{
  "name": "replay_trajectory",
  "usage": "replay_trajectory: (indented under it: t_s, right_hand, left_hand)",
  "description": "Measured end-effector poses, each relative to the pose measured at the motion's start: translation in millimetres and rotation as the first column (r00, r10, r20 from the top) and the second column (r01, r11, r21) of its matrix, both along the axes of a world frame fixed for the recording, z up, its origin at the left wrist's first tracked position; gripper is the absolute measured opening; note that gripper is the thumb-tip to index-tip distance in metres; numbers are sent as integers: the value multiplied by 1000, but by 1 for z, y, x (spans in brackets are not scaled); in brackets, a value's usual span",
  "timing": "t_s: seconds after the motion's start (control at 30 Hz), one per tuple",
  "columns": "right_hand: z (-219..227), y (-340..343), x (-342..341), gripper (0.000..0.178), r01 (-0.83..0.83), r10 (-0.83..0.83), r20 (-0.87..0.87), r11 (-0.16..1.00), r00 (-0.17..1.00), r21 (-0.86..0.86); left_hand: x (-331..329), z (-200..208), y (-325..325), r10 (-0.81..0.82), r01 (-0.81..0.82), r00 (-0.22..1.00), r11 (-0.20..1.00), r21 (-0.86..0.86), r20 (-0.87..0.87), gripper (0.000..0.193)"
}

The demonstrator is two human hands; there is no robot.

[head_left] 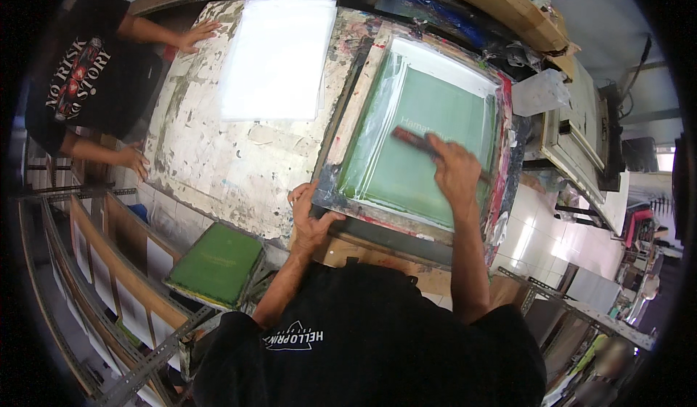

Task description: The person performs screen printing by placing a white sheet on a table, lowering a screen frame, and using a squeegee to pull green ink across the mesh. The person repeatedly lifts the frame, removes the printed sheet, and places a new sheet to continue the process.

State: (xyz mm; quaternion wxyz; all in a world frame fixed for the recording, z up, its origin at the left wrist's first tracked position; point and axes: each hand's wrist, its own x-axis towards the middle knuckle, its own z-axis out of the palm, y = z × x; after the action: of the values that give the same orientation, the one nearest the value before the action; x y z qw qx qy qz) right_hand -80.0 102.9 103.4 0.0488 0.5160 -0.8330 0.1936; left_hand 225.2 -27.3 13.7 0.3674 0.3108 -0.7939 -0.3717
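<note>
Nearest the camera, the back-down view is filled by the wearer's black shirt (377, 320), with both bare forearms stretched forward. At the far left, a co-worker in a black top (102, 73) is seen beside a battered, paint-flecked worktop (192, 124), on which one co-worker's hand (197, 38) is laid. Below, a green panel (218, 262) is propped near a rack. Farther along, a stack of white sheets (276, 58) is placed on the worktop. Next, the lower left corner of a stained frame (377, 213) is touched by the left grip (311, 218), its thumb and fingers spread apart; whether the frame is clasped cannot be told. Inside the frame, a green mesh (414, 106) is bordered by a white band along its far side. Over the mesh, a reddish-brown squeegee (411, 138), slightly blurred, is held in the right grip (457, 174), closed around it. The step in hand is judged to be a squeegee stroke; level, even pressure seems called for, with the frame steadied. At the right, a whitish plastic container (541, 92) is seen beside the frame.
</note>
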Motion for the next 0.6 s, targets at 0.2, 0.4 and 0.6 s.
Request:
replay_trajectory:
  t_s: [0.2,0.4,0.6]
  right_hand:
    - [111,43,76,54,-19,16,109,1000,994,25]
    - [192,28,35,64,-50,41,-120,996,992,-71]
    - [260,-15,-47,51,-132,124,-55,972,991,-196]
  left_hand:
    - [-24,44,-6,82,-87,966,996,-9,-246,88]
    - [-99,138,-25,198,-155,820,980,125,-537,75]
    - [-210,102,-99,121,-73,887,990,123,-445,30]
